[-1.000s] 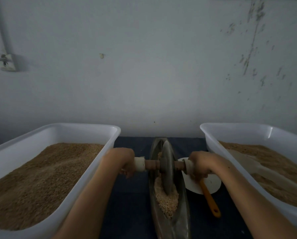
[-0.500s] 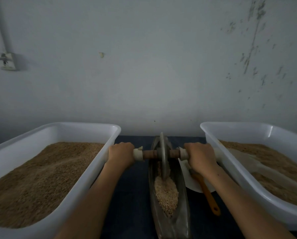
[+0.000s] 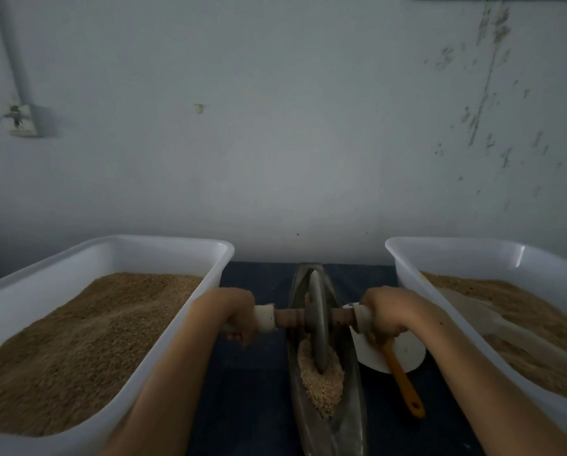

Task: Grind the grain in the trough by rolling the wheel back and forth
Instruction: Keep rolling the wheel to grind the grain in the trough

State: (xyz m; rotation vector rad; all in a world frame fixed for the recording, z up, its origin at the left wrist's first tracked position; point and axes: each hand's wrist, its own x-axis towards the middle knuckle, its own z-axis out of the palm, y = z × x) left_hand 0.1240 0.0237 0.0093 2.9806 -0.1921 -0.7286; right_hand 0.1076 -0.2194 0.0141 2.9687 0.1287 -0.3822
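A long, narrow metal trough (image 3: pixel 351 409) lies between two tubs and points away from me. A heap of pale crushed grain (image 3: pixel 323 386) fills its middle. The grey grinding wheel (image 3: pixel 318 324) stands upright in the trough with its lower rim sunk in the grain. A wooden axle (image 3: pixel 290 317) runs through the wheel and ends in white handles. My left hand (image 3: pixel 239 315) grips the left handle and my right hand (image 3: pixel 382 312) grips the right one.
A white tub (image 3: pixel 163 353) of brown grain stands on the left, another white tub (image 3: pixel 403 274) of grain on the right. A white dish (image 3: pixel 407 352) and an orange-handled tool (image 3: pixel 403 383) lie between trough and right tub. A wall rises close behind.
The wheel rolled away from me to the far end of the trough, then came back toward me into the grain heap. Both hands kept hold of the handles.
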